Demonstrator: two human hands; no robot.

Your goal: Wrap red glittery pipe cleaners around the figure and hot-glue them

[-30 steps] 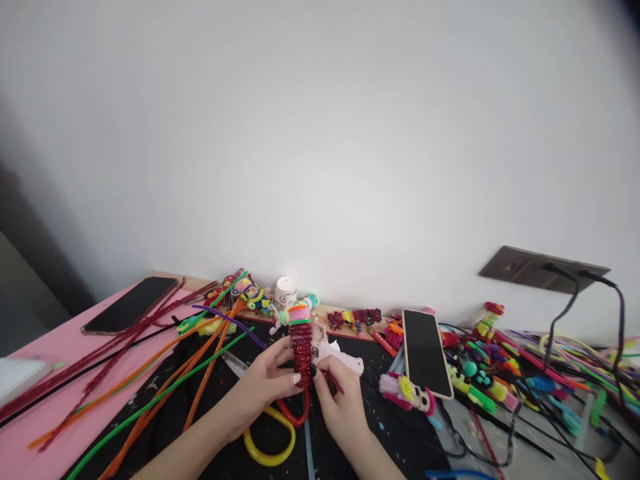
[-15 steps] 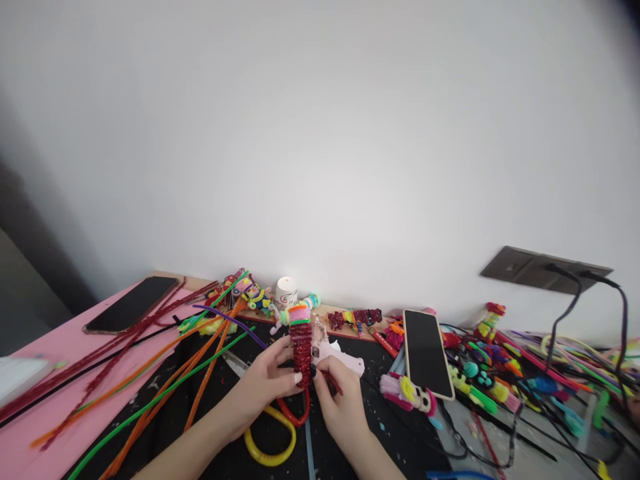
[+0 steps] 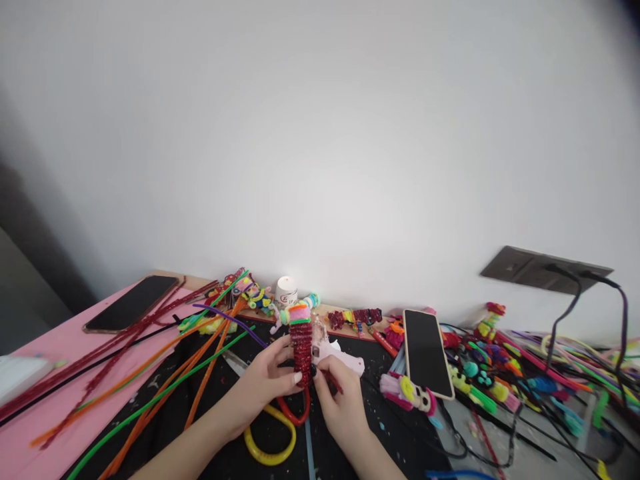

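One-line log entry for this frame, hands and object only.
left hand: grips red coiled figure | right hand: pinches figure's lower end | figure: upright, multicoloured top | beneath: yellow ring on black mat

Bright, even daylight; soft shadows; corners vignetted dark; edges warped, slightly blurred.

Fuzzy, glittery red pipe-cleaner coil (image 3: 302,352) between left hand (image 3: 260,387) and right hand (image 3: 340,400); glossy glass-faced phone (image 3: 427,352) right of them; matt black mat (image 3: 165,413) beneath.
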